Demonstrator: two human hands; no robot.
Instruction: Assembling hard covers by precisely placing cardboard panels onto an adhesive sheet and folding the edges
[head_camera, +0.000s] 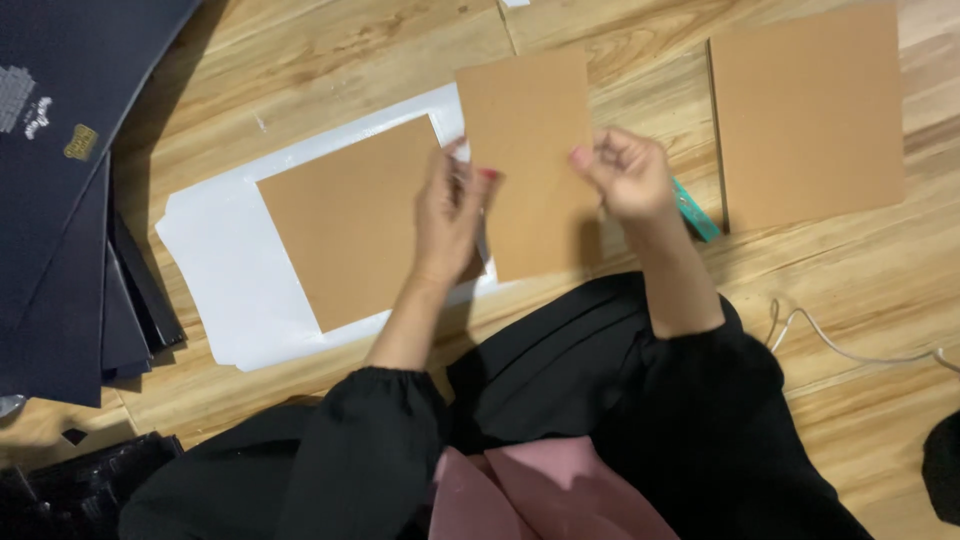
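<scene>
Head view: hands meet over a wooden floor, with the person sitting on it in black sleeves.
Left hand: pinched on the left edge of a brown card square, fingers curled round that edge.
Right hand: gripping the same card at its right edge, thumb in front, fingers folded behind.
Card square: lifted between the two hands, tilted a little, its top corner rising away from the body.
Under the left hand: a second brown card lying flat on a white sheet; the held card overlaps the right side of both.
Beyond the right hand: a third brown board flat on the floor, well apart from the held one; a teal strip peeks out just past the right wrist.
Doing it well: I would judge a light grip at both edges best, keeping the card flat so it does not bow or crease.
Edges: the held card's left edge sits close to the lying card's right edge, so sideways play there looks tight.
Open room: bare floor shows between the right hand and the third board; dark folders crowd the far left, and a pale cord trails to the right of the body.
</scene>
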